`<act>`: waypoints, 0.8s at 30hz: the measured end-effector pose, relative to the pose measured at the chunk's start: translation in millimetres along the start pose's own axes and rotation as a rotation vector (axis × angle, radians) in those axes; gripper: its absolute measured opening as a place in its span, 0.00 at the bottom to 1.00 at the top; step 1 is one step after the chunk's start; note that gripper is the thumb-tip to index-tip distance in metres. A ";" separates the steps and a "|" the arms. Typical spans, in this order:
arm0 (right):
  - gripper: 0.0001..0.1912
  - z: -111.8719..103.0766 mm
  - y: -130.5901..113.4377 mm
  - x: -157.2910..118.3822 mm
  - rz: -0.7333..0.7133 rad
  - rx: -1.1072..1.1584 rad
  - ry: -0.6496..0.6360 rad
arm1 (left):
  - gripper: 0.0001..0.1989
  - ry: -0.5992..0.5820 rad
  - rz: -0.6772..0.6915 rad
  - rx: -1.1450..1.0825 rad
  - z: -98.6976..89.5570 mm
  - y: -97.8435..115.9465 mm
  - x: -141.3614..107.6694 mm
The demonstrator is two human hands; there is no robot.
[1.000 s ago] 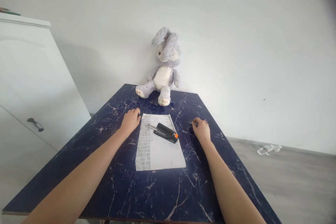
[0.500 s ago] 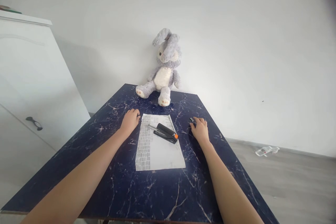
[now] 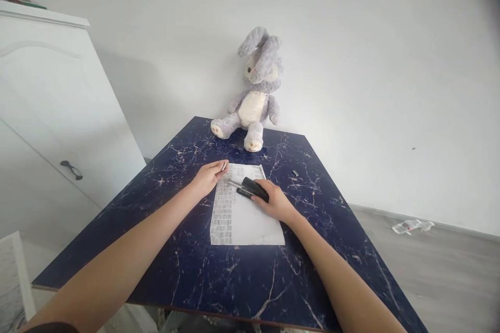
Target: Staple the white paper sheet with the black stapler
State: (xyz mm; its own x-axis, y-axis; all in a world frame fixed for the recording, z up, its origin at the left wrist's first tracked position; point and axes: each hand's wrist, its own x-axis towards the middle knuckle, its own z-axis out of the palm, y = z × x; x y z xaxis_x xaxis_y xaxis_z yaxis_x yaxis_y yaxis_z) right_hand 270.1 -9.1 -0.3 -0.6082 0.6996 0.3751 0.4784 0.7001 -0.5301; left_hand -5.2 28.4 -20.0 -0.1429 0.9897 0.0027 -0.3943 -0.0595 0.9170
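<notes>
A black stapler (image 3: pixel 255 189) with its metal arm swung apart lies over the upper part of a printed paper sheet (image 3: pixel 255 223). My right hand (image 3: pixel 275 200) is closed around its right end. At the sheet's top left corner, my left hand (image 3: pixel 211 177) pinches a small, thin light-coloured piece between thumb and fingers; what it is cannot be made out. A small dark object (image 3: pixel 295 173) rests on the dark blue marbled table (image 3: pixel 250 276), right of the sheet.
A grey plush rabbit (image 3: pixel 253 106) sits at the table's far edge against the wall. To the left stands a white cabinet (image 3: pixel 58 93) with a dark handle. Clear plastic (image 3: pixel 413 226) lies on the floor at the right.
My right hand has left the small dark object and moved left onto the stapler. My left hand has shifted to the sheet's corner with a small piece now showing in its fingers. The view has shifted.
</notes>
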 end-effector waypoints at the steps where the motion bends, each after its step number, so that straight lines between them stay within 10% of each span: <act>1: 0.21 -0.1 1.4 -0.1 -0.003 0.000 0.001 | 0.06 0.005 -0.029 -0.033 0.6 0.6 -0.7; 6: 0.22 -1.5 2.8 0.1 0.001 -0.015 0.009 | 0.10 -0.055 -0.096 -0.002 4.7 11.8 -7.2; 16: 0.21 -4.0 2.8 -0.1 -0.020 -0.006 0.007 | 0.15 -0.189 0.206 0.305 12.0 13.4 -17.3; 24: 0.21 -3.9 3.6 -0.2 -0.016 -0.004 -0.001 | 0.11 -0.574 0.512 0.864 12.4 22.9 -23.7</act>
State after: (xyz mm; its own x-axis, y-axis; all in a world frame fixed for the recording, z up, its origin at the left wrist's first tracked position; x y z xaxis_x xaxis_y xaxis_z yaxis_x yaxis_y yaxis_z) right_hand 274.5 -6.1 0.7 -0.6166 0.6880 0.3827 0.4712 0.7120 -0.5206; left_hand 0.4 5.2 6.0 0.4143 0.8017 0.4308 0.3743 -0.5816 0.7223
